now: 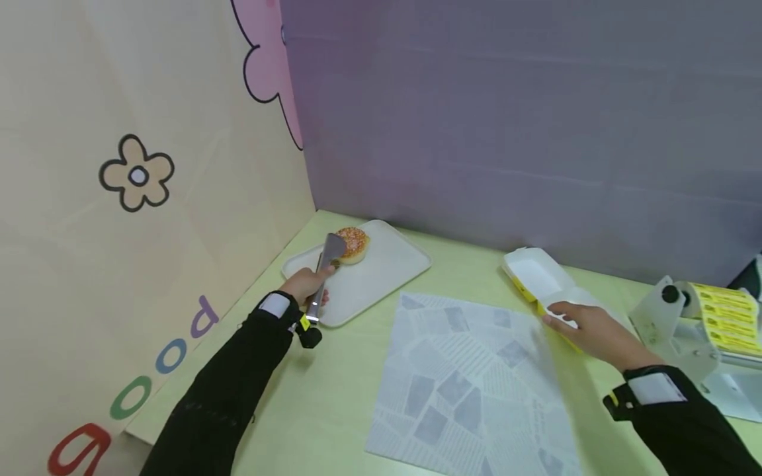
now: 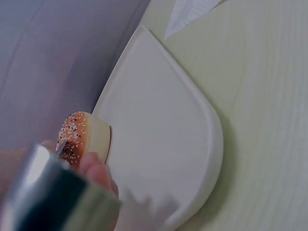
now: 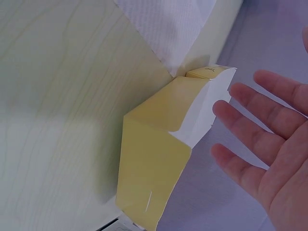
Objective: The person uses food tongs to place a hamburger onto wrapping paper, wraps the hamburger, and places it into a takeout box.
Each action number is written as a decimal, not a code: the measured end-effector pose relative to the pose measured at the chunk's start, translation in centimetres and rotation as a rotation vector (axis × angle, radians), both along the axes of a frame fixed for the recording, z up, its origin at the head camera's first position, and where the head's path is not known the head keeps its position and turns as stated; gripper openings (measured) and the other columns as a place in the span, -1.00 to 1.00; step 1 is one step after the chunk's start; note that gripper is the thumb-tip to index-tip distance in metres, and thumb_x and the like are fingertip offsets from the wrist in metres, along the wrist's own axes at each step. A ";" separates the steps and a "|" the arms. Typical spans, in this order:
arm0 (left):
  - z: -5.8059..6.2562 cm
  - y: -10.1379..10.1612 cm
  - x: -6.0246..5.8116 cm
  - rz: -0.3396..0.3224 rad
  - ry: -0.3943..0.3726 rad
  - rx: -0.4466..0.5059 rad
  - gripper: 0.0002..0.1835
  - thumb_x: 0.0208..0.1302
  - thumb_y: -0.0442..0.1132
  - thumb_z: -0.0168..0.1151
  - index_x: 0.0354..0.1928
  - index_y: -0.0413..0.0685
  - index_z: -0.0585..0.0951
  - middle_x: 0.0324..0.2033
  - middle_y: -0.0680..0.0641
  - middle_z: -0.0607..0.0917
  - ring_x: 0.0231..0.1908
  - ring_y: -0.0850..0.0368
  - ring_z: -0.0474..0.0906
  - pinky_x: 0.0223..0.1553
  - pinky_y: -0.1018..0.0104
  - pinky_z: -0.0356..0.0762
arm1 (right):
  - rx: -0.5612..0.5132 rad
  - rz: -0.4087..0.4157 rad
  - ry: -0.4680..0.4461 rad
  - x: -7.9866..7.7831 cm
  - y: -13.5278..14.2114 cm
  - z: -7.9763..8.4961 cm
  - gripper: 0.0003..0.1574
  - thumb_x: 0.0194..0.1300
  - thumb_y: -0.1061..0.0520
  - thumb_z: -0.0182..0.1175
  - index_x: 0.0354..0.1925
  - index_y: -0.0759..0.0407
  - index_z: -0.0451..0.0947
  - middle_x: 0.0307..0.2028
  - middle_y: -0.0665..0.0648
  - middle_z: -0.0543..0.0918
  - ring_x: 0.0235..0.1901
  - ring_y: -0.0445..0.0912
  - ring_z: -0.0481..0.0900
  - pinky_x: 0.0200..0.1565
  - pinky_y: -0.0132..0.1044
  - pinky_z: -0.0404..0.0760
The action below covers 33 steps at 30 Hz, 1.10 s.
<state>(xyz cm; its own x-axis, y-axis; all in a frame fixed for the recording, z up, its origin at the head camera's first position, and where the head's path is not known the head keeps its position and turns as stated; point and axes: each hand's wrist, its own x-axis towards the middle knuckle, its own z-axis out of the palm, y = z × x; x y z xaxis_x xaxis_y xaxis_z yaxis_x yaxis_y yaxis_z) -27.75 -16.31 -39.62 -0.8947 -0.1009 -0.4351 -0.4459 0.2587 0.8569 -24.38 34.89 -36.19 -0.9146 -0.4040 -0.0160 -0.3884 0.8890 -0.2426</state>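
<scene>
At the back left, a sesame-topped bun [image 1: 354, 244] sits on a white tray [image 1: 387, 268]. My left hand [image 1: 306, 284] grips metal tongs [image 1: 332, 248] whose broad end lies against the bun's left side in the head view. Close to the camera in the left wrist view, the blurred tongs [image 2: 53, 187] hide part of that hand, with the bun [image 2: 79, 137] beyond. On the right stands an opened yellow-and-white carton [image 1: 538, 271]. Over its near half is my right hand [image 1: 601, 334]. The right wrist view shows those fingers [image 3: 245, 130] spread and holding nothing, beside the carton [image 3: 154, 159].
A newsprint-patterned paper sheet [image 1: 470, 390] lies flat between the tray and the carton. A dispenser with a roll of yellow labels [image 1: 726, 317] stands at the right. A patterned wall [image 1: 196, 198] bounds the left side, a grey-purple one [image 1: 512, 132] the back.
</scene>
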 end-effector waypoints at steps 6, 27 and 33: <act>-1.0 0.9 -0.7 0.055 -0.019 0.060 -0.53 0.51 -0.02 -0.05 -0.01 -0.41 0.34 -0.64 -0.04 0.48 -0.68 0.22 0.46 -0.58 0.40 0.49 | -0.006 -0.006 0.004 0.2 0.0 -0.1 -0.35 0.46 -0.17 0.04 0.10 0.39 0.51 -0.04 0.39 0.63 -0.06 0.28 0.58 -0.09 0.16 0.52; -1.9 1.6 -0.8 0.131 0.001 0.143 -0.69 0.51 -0.13 -0.03 -0.19 -0.32 0.39 -0.57 -0.04 0.44 -0.62 0.22 0.41 -0.58 0.43 0.47 | 0.009 -0.026 -0.020 0.1 -0.2 -0.3 -0.39 0.45 -0.14 0.06 0.09 0.39 0.52 -0.06 0.37 0.64 -0.07 0.27 0.58 -0.08 0.16 0.51; -1.9 1.6 -1.0 0.118 -0.029 0.117 -0.70 0.53 -0.17 -0.07 -0.22 -0.34 0.42 -0.55 -0.05 0.47 -0.59 0.21 0.43 -0.56 0.43 0.49 | 0.027 -0.049 -0.058 -0.1 -0.3 -0.5 -0.30 0.43 -0.20 0.06 0.12 0.41 0.49 -0.03 0.40 0.61 -0.03 0.30 0.54 -0.05 0.20 0.49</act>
<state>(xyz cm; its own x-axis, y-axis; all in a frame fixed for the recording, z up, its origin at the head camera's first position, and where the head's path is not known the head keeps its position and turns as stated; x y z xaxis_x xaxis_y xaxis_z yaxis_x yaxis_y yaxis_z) -28.76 -14.73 -41.47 -0.8665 -0.1517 -0.4755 -0.4922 0.1023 0.8644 -24.48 34.57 -36.73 -0.9305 -0.3577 -0.0794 -0.3305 0.9129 -0.2395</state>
